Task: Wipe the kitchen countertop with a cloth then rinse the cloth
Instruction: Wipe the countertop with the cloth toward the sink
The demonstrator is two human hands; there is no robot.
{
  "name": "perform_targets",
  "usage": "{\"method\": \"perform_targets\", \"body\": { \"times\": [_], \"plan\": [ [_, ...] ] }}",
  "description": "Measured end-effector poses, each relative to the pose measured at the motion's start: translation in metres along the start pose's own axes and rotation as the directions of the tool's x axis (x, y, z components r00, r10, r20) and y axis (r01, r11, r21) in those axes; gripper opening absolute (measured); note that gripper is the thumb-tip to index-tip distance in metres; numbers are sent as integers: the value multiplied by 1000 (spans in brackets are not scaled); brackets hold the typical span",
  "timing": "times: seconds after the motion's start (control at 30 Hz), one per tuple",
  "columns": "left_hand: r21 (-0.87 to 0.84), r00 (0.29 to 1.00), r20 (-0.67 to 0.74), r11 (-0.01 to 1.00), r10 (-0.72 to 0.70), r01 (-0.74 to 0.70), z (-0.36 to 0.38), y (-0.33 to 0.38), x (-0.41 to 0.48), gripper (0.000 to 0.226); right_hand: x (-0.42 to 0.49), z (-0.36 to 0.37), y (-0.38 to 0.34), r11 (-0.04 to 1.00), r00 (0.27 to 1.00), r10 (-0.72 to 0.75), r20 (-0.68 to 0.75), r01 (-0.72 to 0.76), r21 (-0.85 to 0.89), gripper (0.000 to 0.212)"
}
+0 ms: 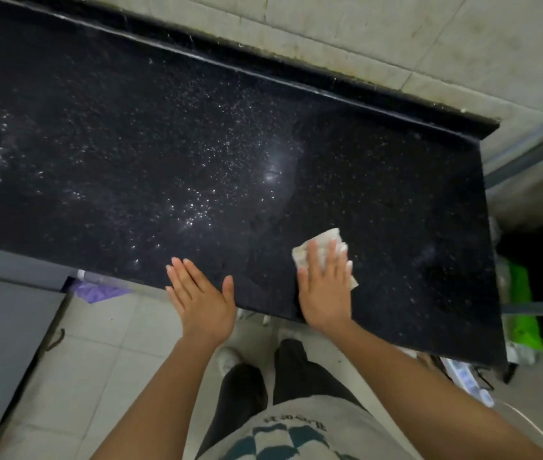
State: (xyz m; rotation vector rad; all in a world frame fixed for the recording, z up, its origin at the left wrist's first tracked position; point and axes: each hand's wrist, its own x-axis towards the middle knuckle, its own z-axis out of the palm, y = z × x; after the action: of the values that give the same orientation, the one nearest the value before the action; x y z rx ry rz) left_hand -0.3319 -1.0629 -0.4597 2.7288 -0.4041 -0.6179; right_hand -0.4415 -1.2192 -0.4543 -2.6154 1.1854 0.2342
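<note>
- Black speckled stone forms the worktop [197,144]; it is glossy, with bright droplets or flecks scattered over its middle and left part and a duller, smoother arc toward the right end
- Pale crumpled cloth [325,239] lies flat on the worktop close to the near edge, toward the right end; its outline is ragged, with corners poking out past the fingers
- The right hand [325,288] lies palm-down on the cloth, fingers straight and slightly spread, pressing rather than gripping, and it hides most of the fabric
- The left hand [200,293] is flat and holds nothing, fingers straight and close together, fingertips over the near edge; whether it touches the stone is unclear
- A raised black lip [296,84] runs along the far edge, against pale, stained wall tiles [396,34]
- A crinkled purple thing [97,290] below the near edge is partly hidden
- A bright green bag [522,313] past the right end is blurred and cut off by a grey bar
</note>
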Motion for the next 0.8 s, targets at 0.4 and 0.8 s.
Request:
{"method": "perform_targets", "body": {
  "times": [0.4,0.8],
  "plan": [
    [-103,978,-209,994,24,-46,-43,-50,30,72,-2,12,-73,751,754,-624,204,651,-112,56],
    [135,999,-24,990,-27,30,-50,-67,50,83,52,-17,-23,979,981,191,35,-192,65,54]
  ]
}}
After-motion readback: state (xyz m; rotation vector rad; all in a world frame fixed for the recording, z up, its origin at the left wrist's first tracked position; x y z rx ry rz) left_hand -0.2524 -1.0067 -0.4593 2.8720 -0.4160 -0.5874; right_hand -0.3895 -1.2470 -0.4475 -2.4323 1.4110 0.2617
